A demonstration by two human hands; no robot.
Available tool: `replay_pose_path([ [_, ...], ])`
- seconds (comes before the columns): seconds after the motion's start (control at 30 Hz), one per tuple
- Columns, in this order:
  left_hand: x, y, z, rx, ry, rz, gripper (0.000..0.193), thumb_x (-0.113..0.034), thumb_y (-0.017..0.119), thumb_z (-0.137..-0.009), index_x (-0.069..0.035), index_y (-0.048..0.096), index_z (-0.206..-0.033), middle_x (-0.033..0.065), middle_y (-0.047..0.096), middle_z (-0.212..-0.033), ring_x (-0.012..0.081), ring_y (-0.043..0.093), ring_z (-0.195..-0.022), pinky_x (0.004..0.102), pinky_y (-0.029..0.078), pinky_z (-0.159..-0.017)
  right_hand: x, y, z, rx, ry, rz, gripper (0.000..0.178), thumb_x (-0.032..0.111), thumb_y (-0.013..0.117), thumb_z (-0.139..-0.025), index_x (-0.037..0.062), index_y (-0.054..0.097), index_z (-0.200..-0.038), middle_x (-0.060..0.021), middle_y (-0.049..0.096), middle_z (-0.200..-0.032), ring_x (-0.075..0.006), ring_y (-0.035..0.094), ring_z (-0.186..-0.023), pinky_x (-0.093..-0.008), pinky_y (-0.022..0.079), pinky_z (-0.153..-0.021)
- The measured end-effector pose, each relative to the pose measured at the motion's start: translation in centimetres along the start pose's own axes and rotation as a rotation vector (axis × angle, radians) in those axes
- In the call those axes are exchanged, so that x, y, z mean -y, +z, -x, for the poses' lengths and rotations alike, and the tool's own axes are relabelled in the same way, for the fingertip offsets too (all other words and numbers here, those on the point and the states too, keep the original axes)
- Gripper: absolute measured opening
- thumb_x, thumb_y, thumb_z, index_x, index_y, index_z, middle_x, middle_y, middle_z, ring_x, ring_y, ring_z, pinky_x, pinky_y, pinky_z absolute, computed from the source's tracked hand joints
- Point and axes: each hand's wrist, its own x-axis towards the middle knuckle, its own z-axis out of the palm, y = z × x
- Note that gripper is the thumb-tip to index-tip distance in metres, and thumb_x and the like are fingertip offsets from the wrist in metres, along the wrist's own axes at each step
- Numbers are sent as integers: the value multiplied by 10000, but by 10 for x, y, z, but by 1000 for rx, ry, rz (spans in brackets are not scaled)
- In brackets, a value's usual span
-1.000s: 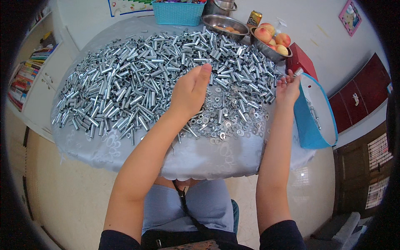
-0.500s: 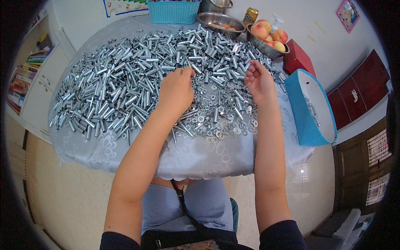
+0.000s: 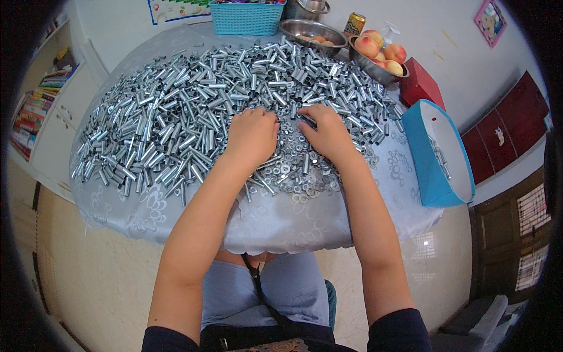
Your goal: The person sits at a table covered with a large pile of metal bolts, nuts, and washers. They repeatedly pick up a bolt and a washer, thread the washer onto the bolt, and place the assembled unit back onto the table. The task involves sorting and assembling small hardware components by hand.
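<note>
A wide heap of silvery metal tubes (image 3: 176, 111) covers much of the table, and flat washers and nuts (image 3: 293, 170) lie loose along its near middle edge. My left hand (image 3: 253, 136) rests on the border between tubes and washers, fingers curled and pressed together. Its fingertips are hidden, so whatever it may hold does not show. Just right of it, my right hand (image 3: 329, 134) reaches in over the tubes. Thumb and fingers there are apart, with tubes close beneath them and nothing clearly gripped.
A blue fabric bin (image 3: 434, 182) with a few metal pieces inside stands at the right edge. Behind are a red box (image 3: 421, 85), a bowl of peaches (image 3: 381, 71), a bowl of eggs (image 3: 293, 26), a drink can (image 3: 354, 23) and a turquoise basket (image 3: 246, 19).
My right hand has moved left and slightly nearer, coming beside my left hand, over the tubes. My left hand has shifted slightly nearer.
</note>
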Motion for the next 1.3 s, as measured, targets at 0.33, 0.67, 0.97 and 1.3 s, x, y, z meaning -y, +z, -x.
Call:
replay_pose_path([
  [0.33,2,-1,2,60,6,-8,153,-99,490,-779,-31,608,-849,120,591,-853,297,562,-818,404,437,-738,4,-7,-1,97,139,21,229,96,630,-654,47,613,-877,-119,605,-788,-305,541,-768,-388,436,-722],
  [0.67,0,-1,-1,29,-4,17,155,-118,477,-788,-32,602,-821,134,595,-821,309,566,-793,416,436,-712,0,-2,-11,-170,376,-559,201,107,604,-737,12,610,-914,-65,594,-734,-160,573,-671,-253,462,-631],
  [0.97,0,2,-1,-10,-9,17,150,-130,481,-783,-32,595,-793,134,592,-799,311,567,-777,435,427,-680,-1,-8,-18,-35,751,-1047,261,51,481,-771,7,601,-998,-54,564,-761,-100,552,-695,-227,458,-615],
  [1.3,1,7,-3,-18,-26,-5,152,-154,486,-790,-49,597,-798,101,595,-812,286,569,-785,424,411,-687,12,25,-9,-15,211,237,357,297,632,-718,9,594,-925,-170,563,-851,-327,571,-794,-390,469,-675],
])
